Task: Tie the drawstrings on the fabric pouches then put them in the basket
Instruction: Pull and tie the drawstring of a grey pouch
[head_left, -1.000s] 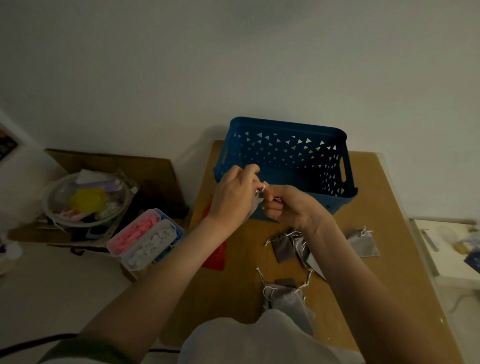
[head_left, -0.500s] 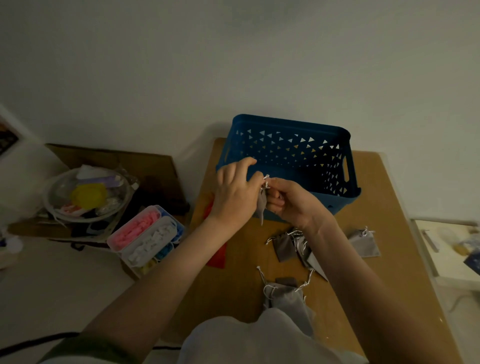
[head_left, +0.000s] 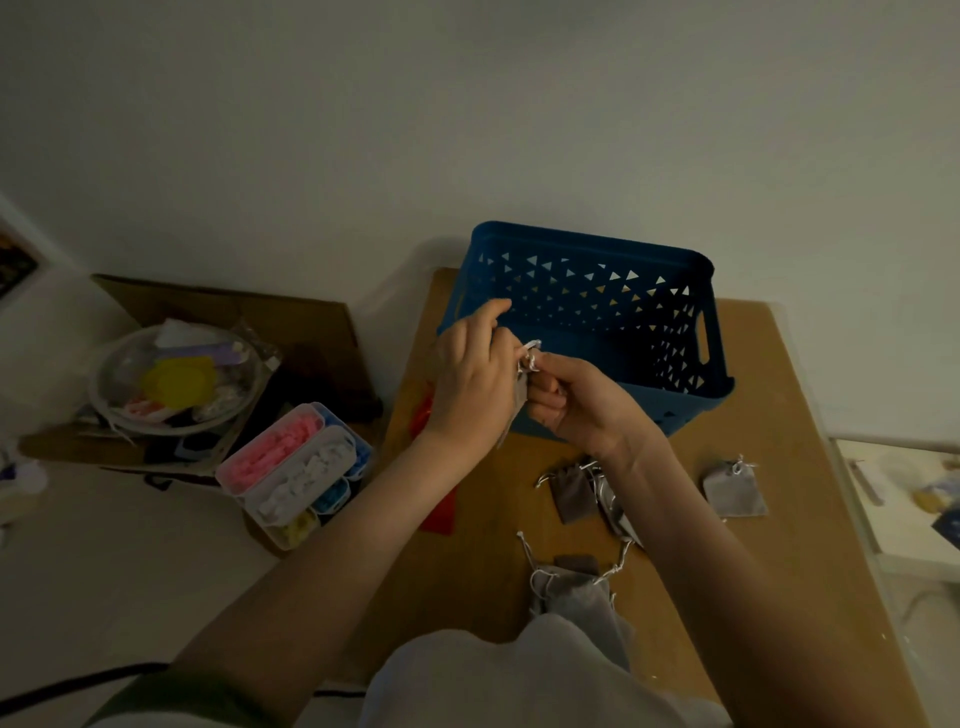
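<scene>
A small grey fabric pouch (head_left: 515, 402) hangs between my two hands, just in front of the blue plastic basket (head_left: 592, 306). My left hand (head_left: 470, 382) and my right hand (head_left: 574, 400) both pinch its white drawstring (head_left: 531, 354) at the pouch's top. More grey pouches lie on the brown table (head_left: 810, 545): a dark one (head_left: 571, 493) below my right wrist, a lighter one (head_left: 735, 491) with a knotted string to the right, and a heap (head_left: 582, 603) with loose strings near my body.
A red sheet (head_left: 439, 512) lies at the table's left edge under my left forearm. On the floor to the left stand a compartment box of pink, white, blue and yellow clips (head_left: 296, 473) and a clear bowl of oddments (head_left: 176, 382) on cardboard. A white surface (head_left: 904, 499) stands at the right.
Both hands with the pouch have shifted slightly up and toward the basket, and the fingers keep working the drawstring. The pouches on the table lie as before.
</scene>
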